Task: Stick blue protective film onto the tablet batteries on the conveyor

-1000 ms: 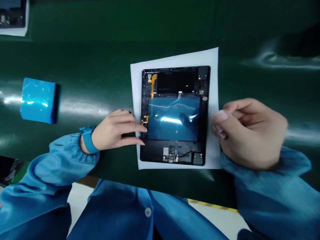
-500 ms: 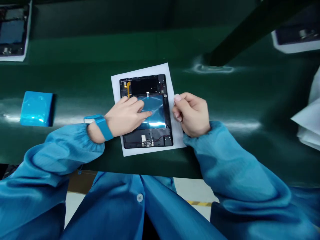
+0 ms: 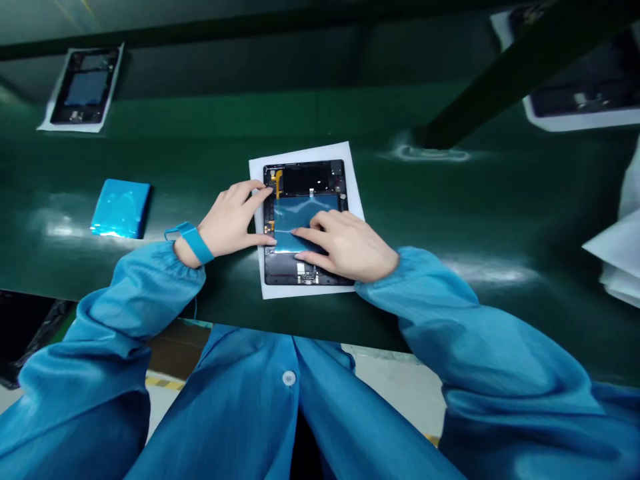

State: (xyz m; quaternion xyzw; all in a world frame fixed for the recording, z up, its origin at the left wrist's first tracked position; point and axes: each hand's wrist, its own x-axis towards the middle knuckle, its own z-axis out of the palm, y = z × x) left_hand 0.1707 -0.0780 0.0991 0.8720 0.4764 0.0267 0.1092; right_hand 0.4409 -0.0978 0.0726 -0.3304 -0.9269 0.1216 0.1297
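An opened tablet [image 3: 280,269], its circuit parts showing, lies on a white sheet [image 3: 356,193] in front of me. A shiny blue battery [image 3: 297,210] fills the middle of its frame. My left hand [image 3: 227,219], with a blue strap on the wrist, is open, thumb and fingertips resting along the tablet's left edge. Across the battery's lower right lies my right hand [image 3: 350,245], fingers apart and pointing left, fingertips on the battery's surface. That hand hides the tablet's right lower side.
A stack wrapped in blue film [image 3: 120,208] sits on the green bench [image 3: 200,153] to the left. Further tablets stand on sheets at the back left [image 3: 85,90] and back right [image 3: 585,100]. A dark post [image 3: 480,80] rises from the bench; white sheets [image 3: 620,233] lie far right.
My right hand has moved left from beside the tablet onto the battery, its fingers opening. My left hand has drawn back from the battery to the tablet's left edge. The camera view has shifted.
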